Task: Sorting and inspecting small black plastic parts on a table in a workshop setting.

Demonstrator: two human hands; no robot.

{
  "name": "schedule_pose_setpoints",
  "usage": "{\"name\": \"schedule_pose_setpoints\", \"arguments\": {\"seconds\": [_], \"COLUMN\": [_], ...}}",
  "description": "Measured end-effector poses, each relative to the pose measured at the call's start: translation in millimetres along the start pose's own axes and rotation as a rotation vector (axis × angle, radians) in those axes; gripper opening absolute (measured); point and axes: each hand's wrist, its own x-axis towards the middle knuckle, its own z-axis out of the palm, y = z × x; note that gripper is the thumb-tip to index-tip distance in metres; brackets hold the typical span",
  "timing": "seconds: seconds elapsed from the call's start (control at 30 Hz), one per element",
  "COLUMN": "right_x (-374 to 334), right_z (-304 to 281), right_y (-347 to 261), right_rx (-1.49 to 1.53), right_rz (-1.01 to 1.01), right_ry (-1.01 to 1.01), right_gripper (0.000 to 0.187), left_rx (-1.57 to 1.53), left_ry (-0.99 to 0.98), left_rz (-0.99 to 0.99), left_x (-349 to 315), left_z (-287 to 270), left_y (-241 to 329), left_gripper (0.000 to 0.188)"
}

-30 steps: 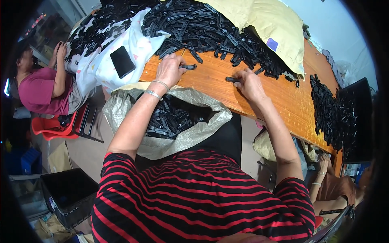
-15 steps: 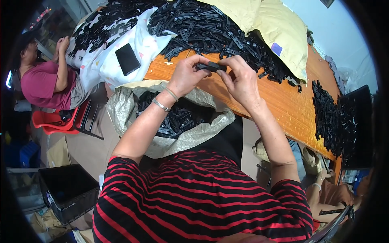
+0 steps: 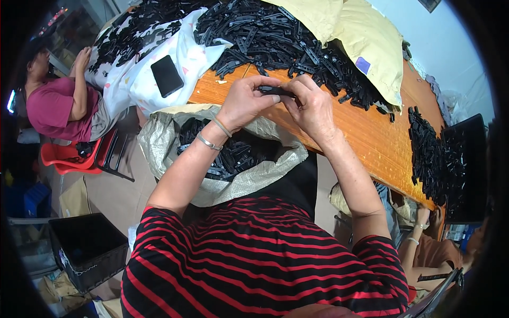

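Between my two hands, above the near edge of the table, is a slim black plastic piece (image 3: 275,91). My left hand (image 3: 247,100) grips its left end between thumb and fingers. My right hand (image 3: 309,103) pinches its right end, the fingers partly covering it. Below my forearms a woven sack (image 3: 270,177) stands with its mouth spread, and many similar black pieces (image 3: 230,159) lie inside it. A large heap of black plastic pieces (image 3: 260,37) covers the table beyond my hands.
The orange wooden table (image 3: 366,143) carries another black pile (image 3: 424,153) at right and yellow sacking (image 3: 366,47) over the heap. A phone (image 3: 167,77) rests on white cloth (image 3: 140,87). A person (image 3: 58,106) sits left by a red chair (image 3: 69,159); a black crate (image 3: 87,254) stands lower left.
My fingers have shifted on the black piece; my right hand has moved slightly left, closer to my left hand, and covers more of it. The person at lower right has moved a hand.
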Motion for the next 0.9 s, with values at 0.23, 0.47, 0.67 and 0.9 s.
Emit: {"name": "schedule_pose_setpoints", "arguments": {"seconds": [0.23,0.47,0.67,0.9], "right_x": [3.8,4.9,3.6,1.8], "right_z": [-4.5,-8.3,-2.0,2.8], "right_y": [6.7,0.7,5.2,15.2], "right_rx": [0.315,0.452,0.404,0.438], "right_rz": [0.306,0.480,0.439,0.283], "right_ry": [-0.140,-0.186,-0.180,-0.096], "right_gripper": [0.029,0.040,0.033,0.025], "left_rx": [0.010,0.139,-0.053,-0.157], "left_ry": [0.024,0.057,0.152,0.097], "left_rz": [0.026,0.239,0.201,0.141], "left_x": [-10.3,-8.9,-6.0,-1.8], "left_z": [6.8,14.8,12.6,6.6], "left_y": [12.9,21.6,12.1,3.2], "left_gripper": [0.032,0.037,0.036,0.028]}}
